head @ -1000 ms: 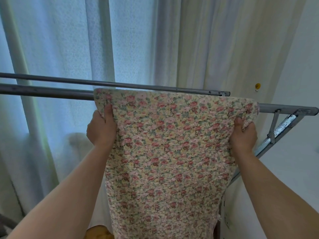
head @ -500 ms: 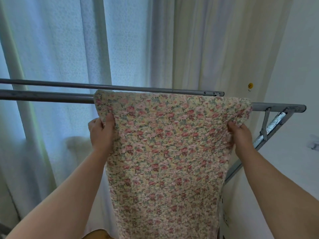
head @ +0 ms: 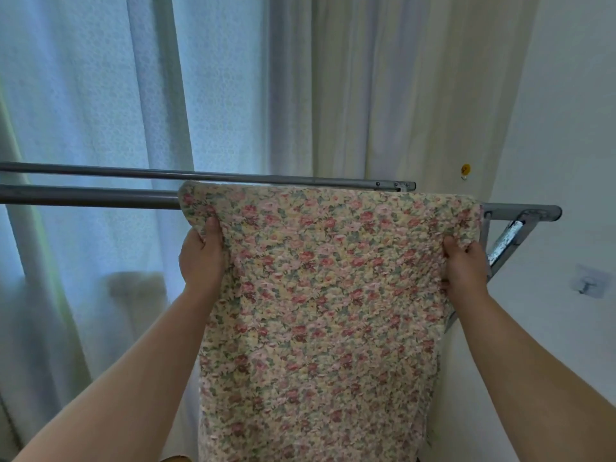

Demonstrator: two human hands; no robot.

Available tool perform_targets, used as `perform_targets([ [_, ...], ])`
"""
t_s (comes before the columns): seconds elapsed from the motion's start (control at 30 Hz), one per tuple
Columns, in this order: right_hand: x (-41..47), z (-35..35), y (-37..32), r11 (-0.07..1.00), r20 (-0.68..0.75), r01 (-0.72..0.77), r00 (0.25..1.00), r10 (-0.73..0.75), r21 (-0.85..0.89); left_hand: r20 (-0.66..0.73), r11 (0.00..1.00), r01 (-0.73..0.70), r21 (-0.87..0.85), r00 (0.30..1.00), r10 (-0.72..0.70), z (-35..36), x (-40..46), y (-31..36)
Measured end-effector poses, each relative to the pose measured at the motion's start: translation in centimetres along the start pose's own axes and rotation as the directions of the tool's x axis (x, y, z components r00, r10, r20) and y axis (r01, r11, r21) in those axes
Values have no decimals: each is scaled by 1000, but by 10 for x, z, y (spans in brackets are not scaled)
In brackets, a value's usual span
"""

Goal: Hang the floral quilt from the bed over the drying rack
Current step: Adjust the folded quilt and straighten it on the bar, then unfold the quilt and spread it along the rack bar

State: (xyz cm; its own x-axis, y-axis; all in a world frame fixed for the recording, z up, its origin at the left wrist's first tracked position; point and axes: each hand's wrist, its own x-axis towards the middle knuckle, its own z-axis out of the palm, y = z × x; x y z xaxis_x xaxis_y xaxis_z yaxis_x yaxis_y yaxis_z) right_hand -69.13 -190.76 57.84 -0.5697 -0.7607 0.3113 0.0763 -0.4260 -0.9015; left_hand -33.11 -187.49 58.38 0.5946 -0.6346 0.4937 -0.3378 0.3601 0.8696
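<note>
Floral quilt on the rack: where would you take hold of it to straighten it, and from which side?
Take the floral quilt by its two side edges just below the near rack bar, coming from the front, as the left hand and right hand do now. It hangs flat there, so both edges are exposed for a pinching grip.

Floral quilt (head: pixel 320 295) lower against the drying rack (head: pixel 90 196), top edge now draped level.
</note>
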Motion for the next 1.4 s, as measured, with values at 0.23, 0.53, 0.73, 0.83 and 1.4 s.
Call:
perform_targets([
  [0.23,33,-36,-6,957,27,59,998,-54,-285,-224,975,115,191,972,-71,40,-25,14],
  [0.53,33,-32,-10,687,2,351,891,-454,-636,56,574,-610,546,711,701,75,-60,59],
  [0.73,32,-30,-22,714,70,434,876,-478,-549,312,471,-757,452,629,712,120,-77,93],
  [0.83,30,-25,-33,727,121,460,875,-468,-510,388,486,-784,386,616,685,141,-82,106],
  [1.4,40,-36,-50,579,446,778,620,-645,-244,666,693,-588,416,716,208,245,-104,191],
])
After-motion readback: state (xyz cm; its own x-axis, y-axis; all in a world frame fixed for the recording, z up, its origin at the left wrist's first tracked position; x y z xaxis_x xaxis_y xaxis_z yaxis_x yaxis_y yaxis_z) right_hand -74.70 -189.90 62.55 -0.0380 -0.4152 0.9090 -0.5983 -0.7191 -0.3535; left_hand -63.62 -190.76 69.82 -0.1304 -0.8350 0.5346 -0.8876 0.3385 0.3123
